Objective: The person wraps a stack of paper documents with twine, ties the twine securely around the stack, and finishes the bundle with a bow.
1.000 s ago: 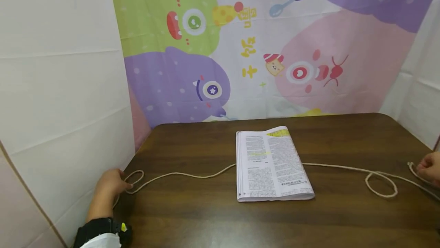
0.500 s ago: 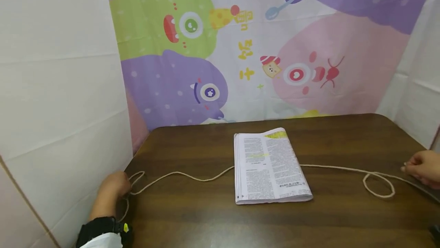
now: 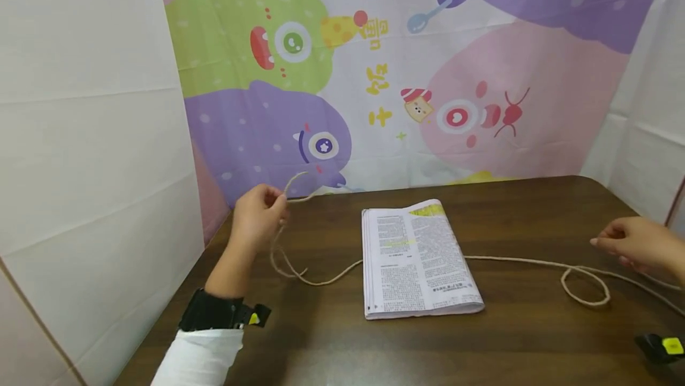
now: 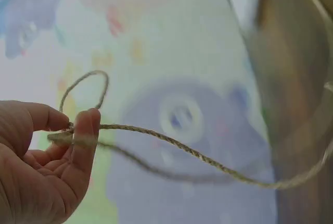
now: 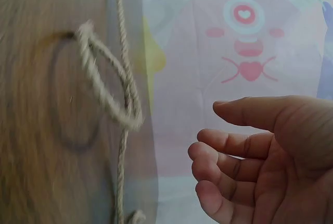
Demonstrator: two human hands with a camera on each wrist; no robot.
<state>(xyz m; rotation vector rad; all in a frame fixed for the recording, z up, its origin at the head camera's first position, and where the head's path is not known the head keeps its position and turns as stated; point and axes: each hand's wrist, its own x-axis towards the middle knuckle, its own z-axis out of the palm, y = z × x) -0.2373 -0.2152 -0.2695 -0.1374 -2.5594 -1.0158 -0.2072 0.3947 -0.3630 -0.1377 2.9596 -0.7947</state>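
Observation:
A folded newspaper (image 3: 423, 273) lies on the wooden table with a thin beige rope (image 3: 514, 259) running out from under both its sides. My left hand (image 3: 259, 216) is raised left of the paper and pinches the rope's left part between thumb and fingers. In the left wrist view a small loop of rope (image 4: 106, 86) stands up from the pinch, and strands trail off to the right. Over the rope's right part, my right hand (image 3: 639, 246) hovers with fingers loosely bent; the right wrist view shows nothing between thumb and fingers.
The rope's right side forms a loop (image 3: 585, 303) on the table (image 3: 407, 350). Behind the table hangs a cartoon-printed cloth (image 3: 385, 154), with white cloth walls (image 3: 91, 154) at either side. A black wrist strap with a yellow mark (image 3: 672, 346) shows at the lower right.
My left hand has lifted the rope's left end off the table, up and to the right. My right hand has let go of the rope's right end and moved left.

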